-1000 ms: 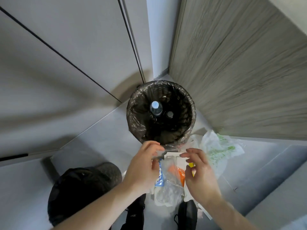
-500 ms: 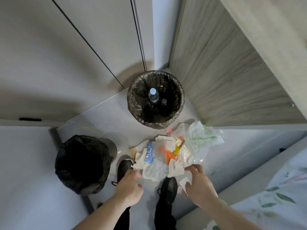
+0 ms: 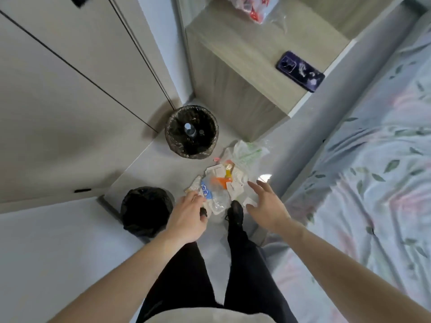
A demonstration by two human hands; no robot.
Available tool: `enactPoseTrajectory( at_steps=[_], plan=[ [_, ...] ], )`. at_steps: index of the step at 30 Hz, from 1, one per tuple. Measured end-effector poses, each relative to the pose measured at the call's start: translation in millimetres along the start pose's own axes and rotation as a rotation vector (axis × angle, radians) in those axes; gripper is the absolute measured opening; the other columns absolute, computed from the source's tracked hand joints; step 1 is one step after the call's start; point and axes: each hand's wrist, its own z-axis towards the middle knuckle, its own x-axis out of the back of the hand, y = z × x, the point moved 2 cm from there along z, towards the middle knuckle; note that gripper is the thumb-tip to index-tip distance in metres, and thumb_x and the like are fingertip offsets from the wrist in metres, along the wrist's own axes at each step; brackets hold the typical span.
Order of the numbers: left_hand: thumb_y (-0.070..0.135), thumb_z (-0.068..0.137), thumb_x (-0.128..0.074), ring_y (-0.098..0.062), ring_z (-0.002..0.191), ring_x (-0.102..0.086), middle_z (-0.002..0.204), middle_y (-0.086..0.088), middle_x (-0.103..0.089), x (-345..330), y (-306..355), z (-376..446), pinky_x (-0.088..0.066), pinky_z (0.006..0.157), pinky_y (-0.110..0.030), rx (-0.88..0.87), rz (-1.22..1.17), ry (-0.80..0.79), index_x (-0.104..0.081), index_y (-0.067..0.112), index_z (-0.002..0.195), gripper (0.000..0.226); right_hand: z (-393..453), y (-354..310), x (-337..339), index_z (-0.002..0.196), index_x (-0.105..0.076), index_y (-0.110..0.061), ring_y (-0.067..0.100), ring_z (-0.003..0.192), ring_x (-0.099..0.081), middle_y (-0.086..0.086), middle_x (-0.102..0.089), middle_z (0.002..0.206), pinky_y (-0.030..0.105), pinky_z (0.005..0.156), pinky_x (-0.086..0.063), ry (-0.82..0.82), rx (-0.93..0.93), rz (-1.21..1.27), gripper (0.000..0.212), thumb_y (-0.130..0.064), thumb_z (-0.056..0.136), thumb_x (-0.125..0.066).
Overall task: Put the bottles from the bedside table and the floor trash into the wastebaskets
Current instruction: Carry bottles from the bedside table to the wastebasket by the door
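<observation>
Head view, going left to right: black-bagged wastebasket (image 3: pixel 147 210) sat by the wall, and a second wastebasket (image 3: pixel 191 131) behind it already had bottles (image 3: pixel 190 129) inside. Left hand (image 3: pixel 186 217) hung over the floor trash (image 3: pixel 224 183), fingers loosely curled, holding nothing. Right hand (image 3: pixel 268 206) was spread open just above the pile. Phone (image 3: pixel 300 71) lay on the counter (image 3: pixel 256 43), bed (image 3: pixel 373 183) far right.

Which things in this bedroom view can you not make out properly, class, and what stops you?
- Left shoe: head view, hidden behind the left hand.
- Inside of the black wastebasket: too dark to see any contents.
- Red-printed plastic bag on the bedside table: cut off by the top edge.
- Wrapper print in the floor trash: too small, blurred.
</observation>
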Motion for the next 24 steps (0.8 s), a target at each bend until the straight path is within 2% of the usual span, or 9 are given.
enactPoseTrajectory(
  at_steps=[5, 8, 12, 16, 18, 21, 24],
  plan=[
    [0.037, 0.096, -0.057, -0.022, 0.142, -0.036, 0.158, 0.004, -0.030, 58, 30, -71, -0.032, 0.119, -0.035, -0.232, 0.097, -0.042, -0.045, 0.024, 0.148, 0.055, -122, -22, -4, 0.160, -0.025, -0.031, 0.021, 0.154, -0.027, -0.002, -0.020, 0.168, 0.041, 0.124, -0.028, 0.158, -0.048, 0.152, 0.076, -0.032, 0.094, -0.062],
    [0.037, 0.095, -0.058, -0.021, 0.144, -0.030, 0.162, 0.007, -0.022, 82, 51, -105, -0.029, 0.118, -0.036, -0.348, 0.196, -0.054, -0.042, 0.027, 0.149, 0.057, -187, -25, -19, 0.161, -0.023, -0.033, 0.020, 0.155, -0.023, -0.004, -0.017, 0.169, 0.039, 0.124, -0.027, 0.233, -0.089, 0.235, 0.079, -0.032, 0.093, -0.063],
    [0.041, 0.096, -0.056, -0.019, 0.147, -0.026, 0.162, 0.008, -0.023, 95, 90, -145, -0.026, 0.121, -0.037, -0.504, 0.268, -0.054, -0.040, 0.030, 0.150, 0.058, -263, -7, -44, 0.161, -0.024, -0.034, 0.023, 0.155, -0.022, -0.004, -0.010, 0.171, 0.039, 0.124, -0.026, 0.318, -0.163, 0.323, 0.081, -0.038, 0.092, -0.066],
    [0.044, 0.095, -0.053, -0.018, 0.151, -0.019, 0.165, 0.010, -0.017, 72, 142, -185, -0.024, 0.122, -0.039, -0.690, 0.382, -0.115, -0.040, 0.032, 0.150, 0.057, -341, 32, -68, 0.161, -0.021, -0.037, 0.022, 0.156, -0.017, -0.007, -0.008, 0.171, 0.041, 0.124, -0.024, 0.465, -0.286, 0.394, 0.079, -0.046, 0.094, -0.062],
    [0.045, 0.096, -0.052, -0.016, 0.152, -0.014, 0.166, 0.010, -0.013, 59, 162, -201, -0.023, 0.123, -0.040, -0.728, 0.416, -0.164, -0.038, 0.035, 0.149, 0.056, -369, 47, -78, 0.161, -0.019, -0.039, 0.021, 0.156, -0.015, -0.009, -0.006, 0.171, 0.042, 0.124, -0.026, 0.505, -0.311, 0.437, 0.078, -0.049, 0.095, -0.059],
    [0.048, 0.096, -0.052, -0.014, 0.153, -0.011, 0.167, 0.013, -0.008, 18, 217, -239, -0.019, 0.122, -0.037, -0.858, 0.506, -0.235, -0.036, 0.039, 0.149, 0.056, -433, 86, -98, 0.161, -0.019, -0.039, 0.019, 0.156, -0.015, -0.011, -0.004, 0.171, 0.040, 0.123, -0.027, 0.576, -0.381, 0.514, 0.077, -0.048, 0.096, -0.059],
    [0.048, 0.095, -0.055, -0.016, 0.154, -0.011, 0.168, 0.009, -0.009, -24, 272, -271, -0.019, 0.123, -0.036, -0.952, 0.584, -0.251, -0.037, 0.034, 0.152, 0.061, -487, 132, -116, 0.160, -0.017, -0.040, 0.018, 0.157, -0.013, -0.012, -0.001, 0.170, 0.041, 0.122, -0.028, 0.611, -0.414, 0.563, 0.078, -0.048, 0.096, -0.059]
  ],
)
